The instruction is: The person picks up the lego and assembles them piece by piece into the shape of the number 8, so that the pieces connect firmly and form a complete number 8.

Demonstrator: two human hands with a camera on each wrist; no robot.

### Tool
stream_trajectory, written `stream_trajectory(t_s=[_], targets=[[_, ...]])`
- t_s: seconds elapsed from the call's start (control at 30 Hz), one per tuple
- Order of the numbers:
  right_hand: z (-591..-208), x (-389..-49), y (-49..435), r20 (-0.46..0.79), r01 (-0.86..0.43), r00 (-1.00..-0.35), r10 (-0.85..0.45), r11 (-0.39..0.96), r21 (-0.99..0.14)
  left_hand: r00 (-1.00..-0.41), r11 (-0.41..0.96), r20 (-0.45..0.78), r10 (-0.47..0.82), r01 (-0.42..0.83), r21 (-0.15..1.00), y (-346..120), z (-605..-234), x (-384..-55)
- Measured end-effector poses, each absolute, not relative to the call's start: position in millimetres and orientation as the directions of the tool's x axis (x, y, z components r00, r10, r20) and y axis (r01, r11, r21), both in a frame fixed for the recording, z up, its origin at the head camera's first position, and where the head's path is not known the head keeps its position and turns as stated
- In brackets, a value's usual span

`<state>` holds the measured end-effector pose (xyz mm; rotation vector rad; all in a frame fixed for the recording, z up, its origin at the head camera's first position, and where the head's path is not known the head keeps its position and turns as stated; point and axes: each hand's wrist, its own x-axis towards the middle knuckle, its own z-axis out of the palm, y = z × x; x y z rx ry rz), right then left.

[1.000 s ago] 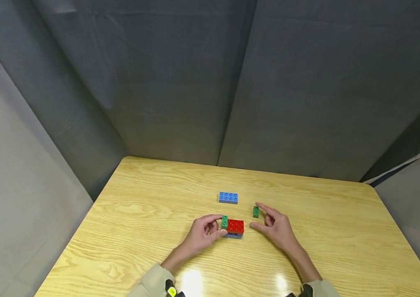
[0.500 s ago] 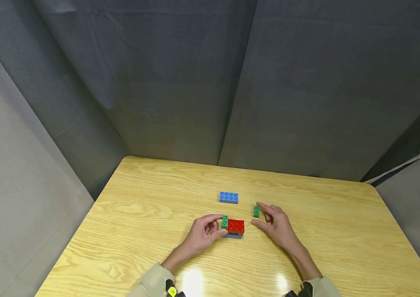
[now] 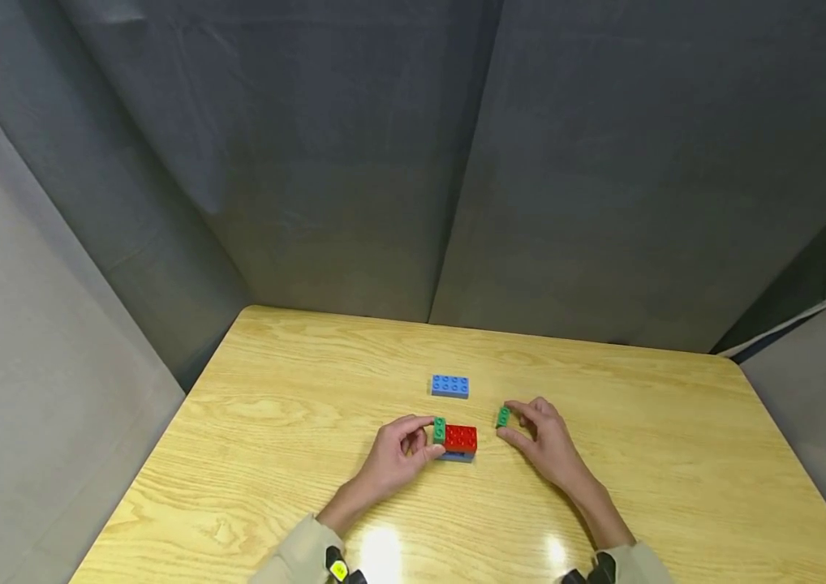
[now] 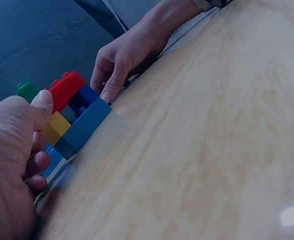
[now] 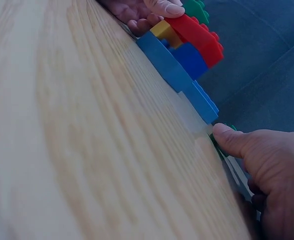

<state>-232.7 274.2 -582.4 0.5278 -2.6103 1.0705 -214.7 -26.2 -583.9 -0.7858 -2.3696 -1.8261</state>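
Observation:
A stack of toy building bricks stands on the wooden table. In the wrist views, its blue base brick [image 4: 84, 129] bears a yellow brick [image 4: 56, 128] and a darker blue brick [image 5: 189, 60], with a red brick [image 3: 462, 438] bridging them. A green two-stud brick [image 3: 439, 430] sits on the red one's left end. My left hand [image 3: 393, 461] grips that end of the stack between thumb and forefinger. To the stack's right, my right hand [image 3: 550, 446] pinches a second small green brick [image 3: 503, 417], mostly hidden by the thumb in the right wrist view.
A loose blue eight-stud brick [image 3: 450, 386] lies behind the stack. The wooden table [image 3: 296, 389] ends at grey curtains [image 3: 325, 203] at the back and both sides.
The small green brick at the right has turned slightly, and my right thumb has come closer to it. My left hand keeps its grip on the stack.

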Motion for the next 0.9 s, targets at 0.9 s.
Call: stream_trajectory(t_s=[0.9], targets=[[-577.7, -231.0, 272.6, 0.355, -0.445, -0.893, -0.276, 0.664, -0.602, -0.887, 0.174, 0.298, 0.353, 0.375, 0.911, -34.0, -582.4, -220.6]])
